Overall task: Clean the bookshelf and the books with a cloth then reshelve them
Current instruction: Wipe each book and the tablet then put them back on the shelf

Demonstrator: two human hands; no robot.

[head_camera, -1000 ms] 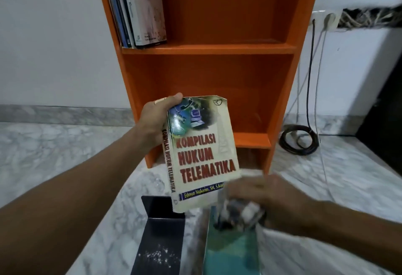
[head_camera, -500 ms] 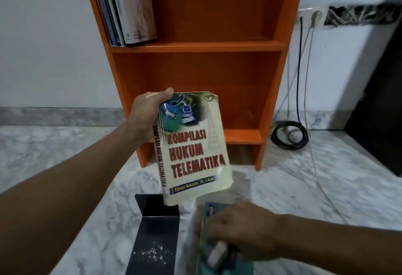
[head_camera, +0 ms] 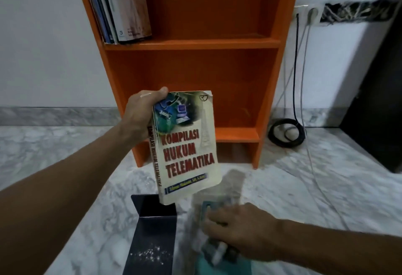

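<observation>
My left hand [head_camera: 141, 114] grips a worn cream book titled "Kompilasi Hukum Telematika" [head_camera: 187, 148] by its spine, holding it upright in front of the orange bookshelf [head_camera: 191, 43]. Low at the right, my right hand [head_camera: 239, 231] holds a crumpled cloth [head_camera: 217, 255] against a teal book [head_camera: 205, 207] lying on the marble floor; this area is motion-blurred. Several books [head_camera: 121, 7] lean at the left of the upper shelf. The lower shelf holds nothing.
A black metal bookend [head_camera: 152, 237] dusted with white specks stands on the floor beside the teal book. Coiled black cable [head_camera: 287, 132] and cords run from a wall socket [head_camera: 309, 14] right of the shelf. A dark object [head_camera: 378, 101] stands at the far right.
My right hand with the cloth has slid toward me along the teal book. My left hand keeps the cream book in about the same pose.
</observation>
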